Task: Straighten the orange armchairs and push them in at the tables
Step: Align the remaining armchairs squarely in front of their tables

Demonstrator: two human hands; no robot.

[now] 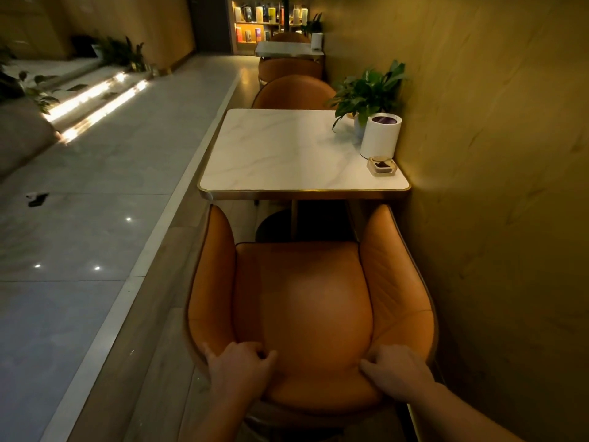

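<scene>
An orange armchair (306, 291) stands right in front of me, facing a white marble table (287, 151) with a gold rim. Its armrest tips sit just below the table's near edge. My left hand (237, 365) grips the top of the backrest on the left side, fingers curled over the rim. My right hand (395, 366) grips the backrest on the right side the same way. A second orange armchair (293, 90) sits at the table's far side. Farther back, another orange armchair (288, 70) stands at a second table (287, 49).
A potted plant (366, 90), a white cylinder (381, 135) and a small glass ashtray (382, 167) stand along the table's right edge. The wall (494, 186) runs close on the right. A tiled walkway (79, 234) lies one step lower on the left, with lit stairs beyond.
</scene>
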